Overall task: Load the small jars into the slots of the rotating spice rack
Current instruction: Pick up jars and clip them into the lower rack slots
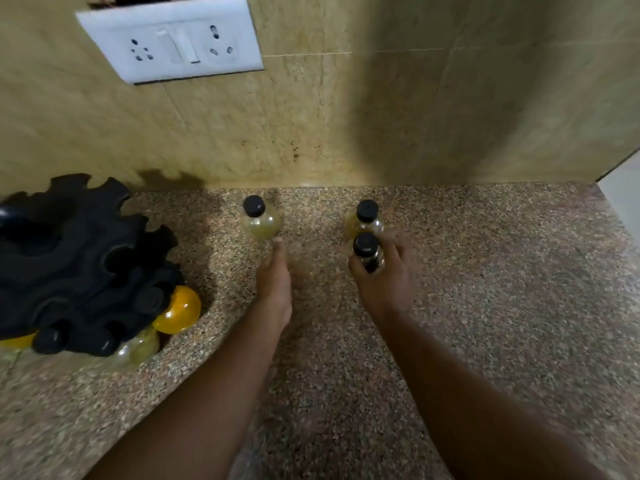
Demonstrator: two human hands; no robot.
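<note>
Jar [367, 252] gripped in right hand [384, 271]; left hand [275, 282] w/ nothing.

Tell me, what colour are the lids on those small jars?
Black, on all three loose jars; clearest in the head view.

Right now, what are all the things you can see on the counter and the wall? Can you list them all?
Loose jars: three, clear with black caps; one by the wall at the middle, one further right, one in the right hand.
Spice rack: one, black, on the counter at the left.
Jars in the rack: at least three show; two with orange contents, one pale.
Counter: one, speckled brown stone.
Wall: beige tiles, behind the counter.
Socket plate: one, white, on the wall at upper left.
Left hand: open, fingertip close to the middle jar.
Right hand: shut round a jar.
</note>
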